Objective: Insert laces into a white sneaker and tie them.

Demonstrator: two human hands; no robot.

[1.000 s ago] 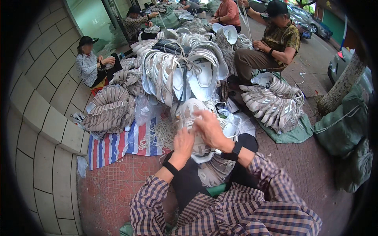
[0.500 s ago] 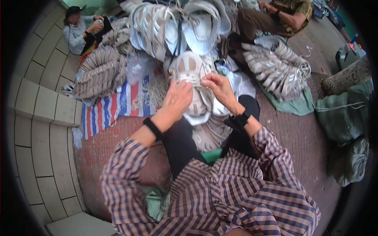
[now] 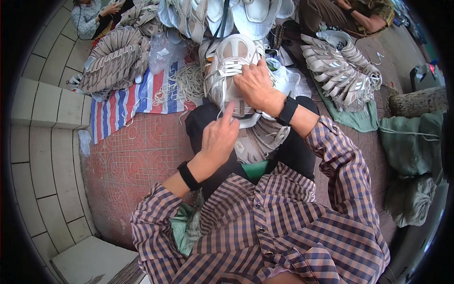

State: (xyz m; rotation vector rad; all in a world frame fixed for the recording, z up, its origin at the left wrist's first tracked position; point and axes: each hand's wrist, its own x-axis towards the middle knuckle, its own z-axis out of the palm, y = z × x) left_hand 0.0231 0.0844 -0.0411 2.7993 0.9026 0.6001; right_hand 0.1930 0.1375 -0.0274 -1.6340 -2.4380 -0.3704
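Observation:
A beige and white sneaker (image 3: 234, 49) stands upright between my knees, toe pointing away, with pale shoelaces (image 3: 231, 66) threaded across its front. My right hand (image 3: 257, 87) lies over the right side of the lacing, fingers bent and pinched at the lace; its fingertips are partly hidden. Nearer to me, my left hand (image 3: 220, 139) is at the heel end of the sneaker. Its index finger stretches toward the shoe opening, slightly blurred, while the other fingers curl in. What they hold, if anything, is hidden. Below sit more nested shoe uppers (image 3: 260, 139).
Piled pale shoes (image 3: 255, 19) rise beyond the sneaker. Rows of shoe uppers lie left (image 3: 116, 61) and right (image 3: 338, 71). Loose laces (image 3: 184, 85) rest on a striped sheet (image 3: 120, 106). Green sacks (image 3: 409, 142) stand at right. Two other people sit at the back.
My left hand has left the lacing and come down toward me, index finger now stretched out. My right hand has shifted slightly inward over the laces. The view has tilted a little.

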